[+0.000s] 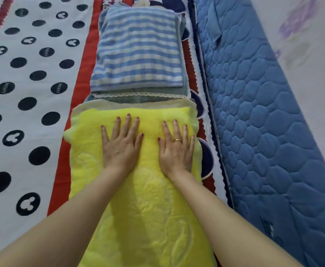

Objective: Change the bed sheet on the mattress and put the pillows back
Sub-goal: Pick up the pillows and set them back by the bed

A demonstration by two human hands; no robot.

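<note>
A white bed sheet (32, 89) with black mouse-head dots and a red band lies spread over the mattress. On its right strip lie two pillows in a row. The near pillow is covered by a yellow towel (144, 209). My left hand (122, 143) and my right hand (176, 149) press flat on that towel side by side, fingers straight and spread. Beyond them lies the far pillow under a blue-and-white striped towel (138, 53), with a grey lace-edged layer showing below it.
A blue quilted mattress side (263, 122) stands along the right, against a pale wall (312, 45). The sheet's scalloped red and navy border (202, 105) runs between the pillows and that blue side.
</note>
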